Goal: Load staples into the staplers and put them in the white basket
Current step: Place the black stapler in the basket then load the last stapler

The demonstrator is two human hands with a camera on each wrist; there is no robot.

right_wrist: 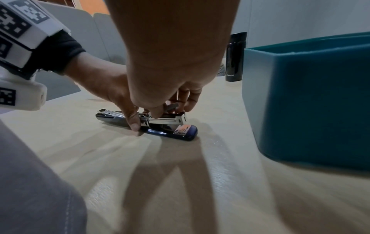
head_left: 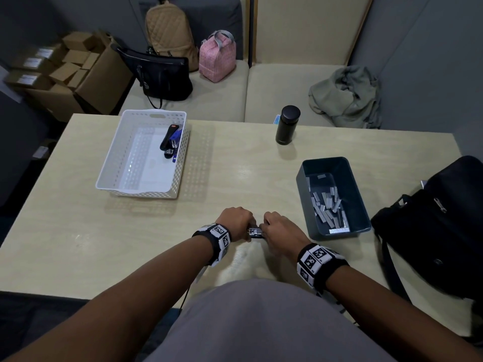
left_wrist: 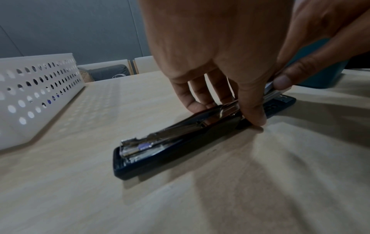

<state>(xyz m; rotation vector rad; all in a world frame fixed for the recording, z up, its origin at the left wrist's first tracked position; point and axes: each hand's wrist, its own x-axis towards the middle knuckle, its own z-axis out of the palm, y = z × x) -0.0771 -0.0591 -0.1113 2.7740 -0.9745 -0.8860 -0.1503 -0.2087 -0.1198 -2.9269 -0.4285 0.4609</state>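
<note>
A dark blue stapler lies folded open on the table in front of me, its metal magazine facing up. My left hand grips it at the hinge, thumb on the near side and fingers on the far side. My right hand pinches a grey staple strip just above the magazine's front end. The white basket stands at the back left with two staplers inside. A dark teal bin to the right holds several loose staple strips.
A black bottle stands behind the bin. A black bag sits at the table's right edge. Bags, a folded cloth and cardboard boxes lie on the bench and floor beyond the table.
</note>
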